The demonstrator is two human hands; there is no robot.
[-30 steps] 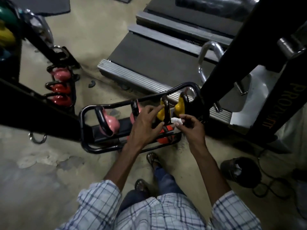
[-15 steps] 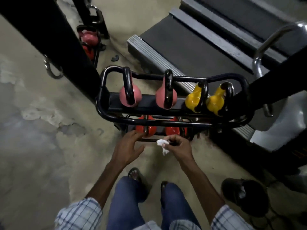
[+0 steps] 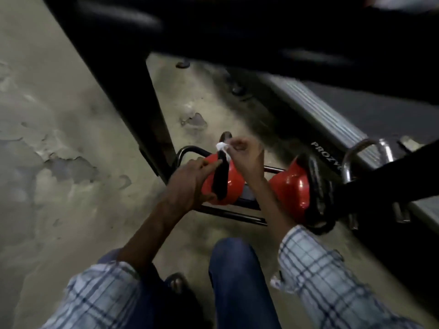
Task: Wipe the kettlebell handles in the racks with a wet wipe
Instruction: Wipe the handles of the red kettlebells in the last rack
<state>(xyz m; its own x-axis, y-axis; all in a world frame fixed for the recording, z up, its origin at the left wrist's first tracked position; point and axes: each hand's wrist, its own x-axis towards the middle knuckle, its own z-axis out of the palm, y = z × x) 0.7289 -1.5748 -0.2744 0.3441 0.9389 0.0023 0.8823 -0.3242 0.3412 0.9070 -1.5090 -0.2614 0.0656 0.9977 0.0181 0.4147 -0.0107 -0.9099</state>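
Okay, left hand (image 3: 190,184) grips left side of red kettlebell (image 3: 234,186) on low rack (image 3: 228,213), thumb beside its black handle (image 3: 219,184). Right hand (image 3: 240,150) pinches wet wipe (image 3: 222,147) against handle's top end (blurry frame). Just right of right forearm (image 3: 263,193) sits second red kettlebell (image 3: 291,191), untouched by either hand.

right grip (image 3: 240,148) pinches a white wipe (image 3: 221,146) on the black handle (image 3: 221,184) of a red kettlebell (image 3: 234,187); left grip (image 3: 190,184) holds its side.
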